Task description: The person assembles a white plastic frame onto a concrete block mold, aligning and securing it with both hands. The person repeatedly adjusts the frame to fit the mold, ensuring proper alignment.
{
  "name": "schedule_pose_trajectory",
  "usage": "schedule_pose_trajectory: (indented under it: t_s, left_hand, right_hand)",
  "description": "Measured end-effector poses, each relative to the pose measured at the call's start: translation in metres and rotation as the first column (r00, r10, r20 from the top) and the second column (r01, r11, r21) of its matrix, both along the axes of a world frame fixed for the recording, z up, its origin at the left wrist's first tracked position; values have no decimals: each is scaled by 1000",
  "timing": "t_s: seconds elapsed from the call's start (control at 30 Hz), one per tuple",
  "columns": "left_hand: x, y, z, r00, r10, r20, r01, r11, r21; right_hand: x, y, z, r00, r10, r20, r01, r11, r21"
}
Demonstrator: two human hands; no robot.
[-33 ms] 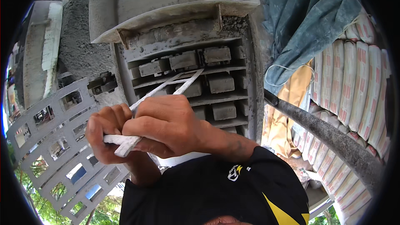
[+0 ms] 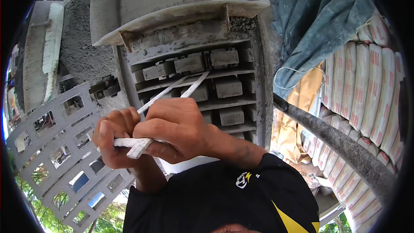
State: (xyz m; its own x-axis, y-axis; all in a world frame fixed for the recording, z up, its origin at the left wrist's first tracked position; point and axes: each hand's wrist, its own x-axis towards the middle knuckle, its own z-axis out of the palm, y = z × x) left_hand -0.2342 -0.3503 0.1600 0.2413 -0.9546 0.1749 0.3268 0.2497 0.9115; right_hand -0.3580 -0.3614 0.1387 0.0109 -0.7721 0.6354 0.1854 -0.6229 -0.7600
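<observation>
Both my hands are closed around the near end of a pale, cement-crusted frame of two long bars [image 2: 195, 87]. A short crosspiece joins the bars close to their far end, which reaches a shelf of a grey metal rack-like machine [image 2: 194, 103]. My left hand [image 2: 118, 136] wraps the end on the left. Pressed against it, my right hand [image 2: 174, 127] grips beside it, with the knuckles up. A blunt bar end sticks out below the fingers. Grey blocks [image 2: 229, 86] sit in rows between the machine's shelves. The palms' contact with the bars is hidden.
A wide metal hopper [image 2: 189, 11] overhangs the machine. A grey panel with square openings [image 2: 56, 146] stands on the left. To the right are a thick crusted pipe [image 2: 340, 140], a blue-green tarp [image 2: 317, 26] and stacked bags [image 2: 358, 86].
Both hands have shifted slightly to the right together. The protruding bar end has moved a little right and up with them. The machine and blocks look unchanged.
</observation>
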Motion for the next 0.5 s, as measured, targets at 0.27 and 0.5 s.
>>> schedule_pose_trajectory:
  t_s: [0.27,0.5]
  left_hand:
    - [-12,-22,-59,979,-140,149,101,965,241]
    - [-48,-45,-108,850,-272,451,76,911,405]
  right_hand:
    - [-10,-10,-72,992,-83,-90,104,959,262]
    - [-47,-10,-130,994,-63,-88,102,824,557]
